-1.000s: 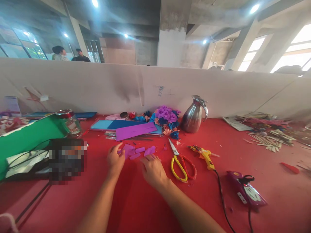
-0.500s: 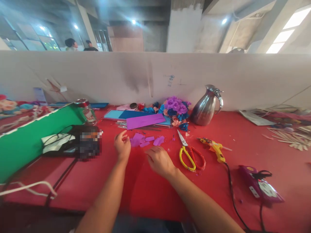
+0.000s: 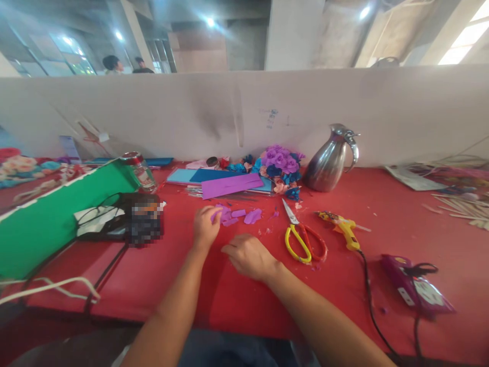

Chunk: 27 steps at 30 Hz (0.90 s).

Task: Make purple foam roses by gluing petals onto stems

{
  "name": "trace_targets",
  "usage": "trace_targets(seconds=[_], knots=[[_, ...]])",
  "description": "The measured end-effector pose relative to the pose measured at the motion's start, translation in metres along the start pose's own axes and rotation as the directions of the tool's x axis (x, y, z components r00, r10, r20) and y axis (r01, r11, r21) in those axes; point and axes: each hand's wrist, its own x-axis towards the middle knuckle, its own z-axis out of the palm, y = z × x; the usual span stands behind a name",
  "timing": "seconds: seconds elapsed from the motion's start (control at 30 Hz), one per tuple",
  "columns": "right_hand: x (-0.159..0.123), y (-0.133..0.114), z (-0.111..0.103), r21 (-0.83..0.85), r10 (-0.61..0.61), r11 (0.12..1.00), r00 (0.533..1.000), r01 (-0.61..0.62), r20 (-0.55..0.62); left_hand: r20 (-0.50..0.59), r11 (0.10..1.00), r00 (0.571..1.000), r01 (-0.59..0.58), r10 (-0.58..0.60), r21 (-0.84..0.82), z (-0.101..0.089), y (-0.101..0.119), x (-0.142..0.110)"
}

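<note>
My left hand [image 3: 207,227] is closed, thumb and fingers pinched together at the left edge of some cut purple paper pieces [image 3: 252,216]. Purple shows by its fingertips, but whether it grips a piece is hard to see. Just right of it and lower, my right hand [image 3: 250,256] is curled over the red table, fingertips pressed together and pointing left. Anything in that pinch is hidden. Scissors [image 3: 293,220] with one yellow and one red handle lie to the right of the paper pieces. Behind them, a purple paper strip [image 3: 231,185] rests on blue sheets [image 3: 179,176].
A yellow glue gun [image 3: 347,233] with a black cord lies right, near a purple box [image 3: 414,285]. Paper flowers [image 3: 280,160] and a metal jug [image 3: 328,160] stand at the back. Left are a glass jar [image 3: 142,176], a black bag [image 3: 110,216] and a green panel [image 3: 69,214].
My left hand has moved right, to the purple pieces, and its fingers have closed up. My right hand has curled more and sits slightly lower. The view has shifted a little.
</note>
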Motion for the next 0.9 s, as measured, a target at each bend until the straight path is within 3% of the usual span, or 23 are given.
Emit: trace_targets(seconds=[0.1,0.2,0.43,0.53,0.57,0.63,0.7,0.73,0.8,0.9], knots=[[0.000,-0.002,0.000,-0.002,-0.047,0.999,0.999,0.047,-0.006,0.165,0.991,0.977,-0.137,0.136,-0.003,0.008,0.005,-0.004],[0.000,-0.003,0.002,-0.026,-0.097,0.995,0.995,0.097,0.001,0.194,0.988,0.971,-0.149,0.141,0.029,0.013,0.005,-0.006],[0.000,-0.003,0.003,-0.001,-0.083,0.997,0.996,0.083,0.021,0.207,0.999,0.977,-0.045,0.046,-0.009,0.010,0.008,-0.004],[0.001,0.002,0.003,0.070,0.123,0.991,0.990,-0.118,-0.063,0.129,0.958,0.988,0.113,-0.082,-0.263,0.006,0.016,-0.006],[0.002,0.004,0.004,0.138,0.237,0.966,0.963,-0.219,-0.126,0.136,0.898,0.978,0.201,-0.159,-0.392,0.004,0.020,-0.007],[0.004,0.011,0.007,0.352,0.464,0.860,0.855,-0.370,-0.234,0.256,0.669,0.919,0.395,-0.301,-0.630,0.001,0.027,-0.010],[0.006,0.018,0.011,0.590,0.626,0.706,0.735,-0.392,-0.259,0.427,0.407,0.842,0.535,-0.330,-0.741,-0.002,0.033,-0.013],[0.008,0.022,0.013,0.690,0.673,0.627,0.698,-0.363,-0.245,0.494,0.302,0.809,0.580,-0.317,-0.756,-0.002,0.037,-0.014],[0.011,0.027,0.018,0.835,0.717,0.480,0.668,-0.267,-0.199,0.582,0.172,0.763,0.636,-0.281,-0.752,-0.002,0.042,-0.016],[0.013,0.032,0.022,0.939,0.728,0.317,0.669,-0.133,-0.152,0.650,0.107,0.719,0.687,-0.245,-0.719,0.000,0.045,-0.018]])
